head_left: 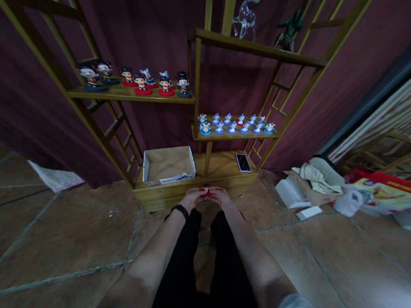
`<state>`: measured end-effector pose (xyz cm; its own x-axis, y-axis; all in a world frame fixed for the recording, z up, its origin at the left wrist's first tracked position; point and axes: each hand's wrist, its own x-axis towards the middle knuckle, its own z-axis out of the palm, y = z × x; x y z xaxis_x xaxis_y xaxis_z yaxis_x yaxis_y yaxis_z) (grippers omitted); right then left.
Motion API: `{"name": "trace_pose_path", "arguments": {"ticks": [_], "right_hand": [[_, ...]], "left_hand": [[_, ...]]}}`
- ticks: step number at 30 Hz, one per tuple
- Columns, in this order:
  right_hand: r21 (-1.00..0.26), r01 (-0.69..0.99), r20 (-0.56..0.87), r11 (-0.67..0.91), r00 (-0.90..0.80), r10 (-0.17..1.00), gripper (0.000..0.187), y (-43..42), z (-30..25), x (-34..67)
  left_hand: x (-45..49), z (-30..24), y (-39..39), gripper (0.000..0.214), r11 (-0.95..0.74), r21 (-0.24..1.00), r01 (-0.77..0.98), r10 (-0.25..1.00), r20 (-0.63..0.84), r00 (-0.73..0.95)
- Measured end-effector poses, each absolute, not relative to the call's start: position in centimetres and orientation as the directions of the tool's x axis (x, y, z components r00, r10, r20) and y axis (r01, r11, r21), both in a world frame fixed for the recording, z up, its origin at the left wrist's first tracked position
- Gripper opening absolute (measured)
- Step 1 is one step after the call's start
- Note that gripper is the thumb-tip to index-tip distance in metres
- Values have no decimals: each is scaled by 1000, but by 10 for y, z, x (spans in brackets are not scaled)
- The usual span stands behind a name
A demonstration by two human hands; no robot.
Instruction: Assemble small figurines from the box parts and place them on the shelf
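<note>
From the head camera, a small figure (206,189) with dark top and red lower part sits between the two hands, in front of a low wooden cabinet (223,161). The left hand (193,197) meets it from nine o'clock and the right hand (219,196) from three; the fingers of both are drawn in narrow and hold it between them, though the exact grip of each fingertip is too small to tell. A dark band (181,211) circles the left wrist.

Reckoned from the held figure, an open cardboard box (169,162) sits on the cabinet at ten o'clock, and a phone (243,163) lies there at two. At eleven, black-haired figures on red or dark bases (141,83) stand upright on a shelf (128,95). At one o'clock, two rows of small blue and white figures (232,127) stand on another shelf (214,136), one having a red base; higher up are a clear glass deer (245,19) and a dark green ornament (290,30). At three, a pale cloth (316,177) lies on the floor pile, near a red and yellow box (389,191).
</note>
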<state>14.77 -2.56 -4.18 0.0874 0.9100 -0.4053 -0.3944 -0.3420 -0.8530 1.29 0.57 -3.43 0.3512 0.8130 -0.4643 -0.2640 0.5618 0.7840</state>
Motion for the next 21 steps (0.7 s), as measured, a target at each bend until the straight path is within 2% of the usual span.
{"name": "trace_pose_path", "arguments": {"ticks": [12, 17, 21], "right_hand": [[-859, -367, -415, -358, 90, 905, 12, -24, -41, 148], [-864, -385, -409, -324, 163, 898, 19, -23, -39, 148], [-893, -365, -344, -262, 180, 921, 25, -24, -37, 149]], "left_hand": [[15, -38, 8, 17, 573, 784, -239, 803, -478, 357], [18, -39, 6, 25, 507, 797, -330, 858, -430, 281], [19, -42, 5, 32, 438, 831, -343, 897, -383, 219]]}}
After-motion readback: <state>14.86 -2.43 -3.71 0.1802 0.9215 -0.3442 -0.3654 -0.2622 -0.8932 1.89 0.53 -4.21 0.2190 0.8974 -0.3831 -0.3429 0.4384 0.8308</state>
